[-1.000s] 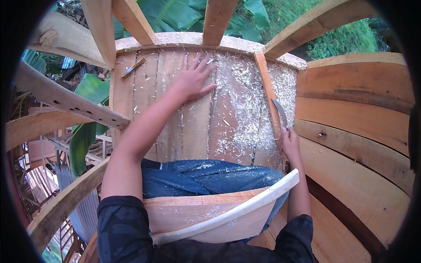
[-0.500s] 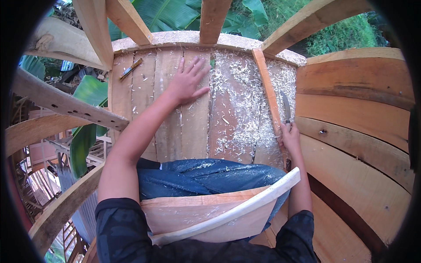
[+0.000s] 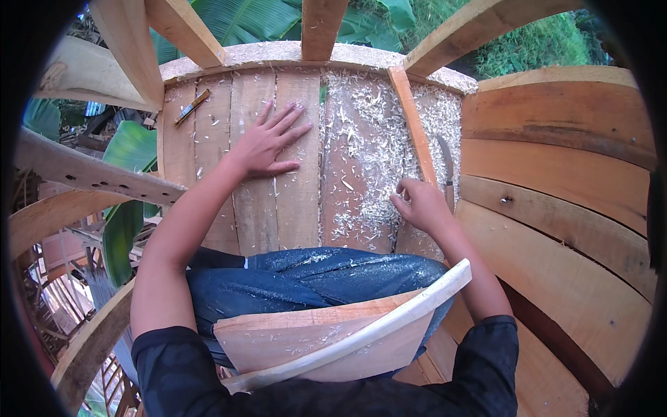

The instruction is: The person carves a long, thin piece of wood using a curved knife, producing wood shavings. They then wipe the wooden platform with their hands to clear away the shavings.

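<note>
My left hand [image 3: 274,142] lies flat on the plank floor [image 3: 253,201] with its fingers spread. Over the wood strip [image 3: 411,118], my right hand [image 3: 422,201] is closed in a loose curl, and I see nothing in it. The strip's lower part is hidden by that hand and forearm. A curved-blade knife [image 3: 447,163] lies among the shavings just right of the strip, its handle beside my right hand and apart from the fingers. Across my lap rests a wooden board [image 3: 313,347], with a pale curved wood strip [image 3: 368,337] lying over it.
Wood shavings [image 3: 372,132] cover the right part of the floor. A small yellow-and-dark tool or brush [image 3: 192,106] lies at the far left. Upright timbers [image 3: 323,31] rise along the curved far edge [image 3: 278,54]. A plank wall [image 3: 549,163] stands on the right.
My right hand has let go of the knife and moved left over the wood strip. The left hand, still spread, shows slightly lower and further left as the whole view has shifted.
</note>
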`<action>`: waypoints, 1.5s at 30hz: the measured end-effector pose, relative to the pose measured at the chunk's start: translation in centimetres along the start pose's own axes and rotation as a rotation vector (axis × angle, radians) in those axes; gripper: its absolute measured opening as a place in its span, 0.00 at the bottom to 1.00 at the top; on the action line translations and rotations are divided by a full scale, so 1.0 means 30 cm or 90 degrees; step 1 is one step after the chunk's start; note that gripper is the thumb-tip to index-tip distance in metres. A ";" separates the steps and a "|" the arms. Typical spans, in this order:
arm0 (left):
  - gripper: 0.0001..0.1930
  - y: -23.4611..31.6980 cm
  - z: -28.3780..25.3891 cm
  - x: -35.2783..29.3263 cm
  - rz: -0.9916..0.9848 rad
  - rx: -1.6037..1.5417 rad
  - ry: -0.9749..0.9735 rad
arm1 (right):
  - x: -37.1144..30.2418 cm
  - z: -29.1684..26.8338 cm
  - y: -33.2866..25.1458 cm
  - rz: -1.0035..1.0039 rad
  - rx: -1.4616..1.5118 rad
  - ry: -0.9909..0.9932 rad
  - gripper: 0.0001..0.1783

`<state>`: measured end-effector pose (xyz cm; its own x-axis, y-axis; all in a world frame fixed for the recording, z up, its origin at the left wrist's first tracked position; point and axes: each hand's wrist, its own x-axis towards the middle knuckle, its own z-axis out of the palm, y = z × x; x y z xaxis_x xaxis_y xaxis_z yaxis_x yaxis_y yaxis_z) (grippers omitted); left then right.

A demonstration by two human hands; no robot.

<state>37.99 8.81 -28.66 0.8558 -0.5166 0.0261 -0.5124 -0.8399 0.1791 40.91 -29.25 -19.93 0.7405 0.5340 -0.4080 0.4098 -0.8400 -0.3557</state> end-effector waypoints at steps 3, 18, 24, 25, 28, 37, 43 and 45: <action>0.42 0.015 -0.025 -0.011 -0.043 -0.005 0.001 | 0.070 0.087 0.031 0.007 -0.043 0.017 0.16; 0.41 0.011 -0.031 -0.014 -0.059 -0.020 0.024 | 0.240 0.118 0.015 -0.256 -0.186 0.215 0.27; 0.40 0.012 -0.036 -0.002 -0.047 -0.020 0.034 | 0.359 0.155 -0.073 -0.311 -0.237 0.191 0.38; 0.40 0.014 -0.038 -0.006 -0.050 -0.021 0.034 | 0.374 0.164 -0.097 -0.343 -0.241 0.168 0.39; 0.40 0.011 -0.046 -0.015 -0.055 -0.025 0.032 | 0.420 0.134 -0.098 -0.352 -0.234 0.206 0.41; 0.39 0.014 -0.035 -0.008 -0.050 -0.015 0.035 | 0.499 0.160 -0.135 -0.334 -0.155 0.256 0.44; 0.36 0.071 -0.003 -0.002 0.198 -0.030 -0.012 | 0.373 0.138 -0.121 -0.391 -0.141 0.228 0.36; 0.35 0.124 0.028 0.047 0.255 -0.112 -0.061 | 0.334 0.150 -0.058 -0.409 -0.178 0.171 0.35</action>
<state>37.23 4.82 -28.79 0.5774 -0.8156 0.0376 -0.7754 -0.5334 0.3381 45.22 -21.99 -27.19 0.4001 0.9156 0.0407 0.8987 -0.3832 -0.2133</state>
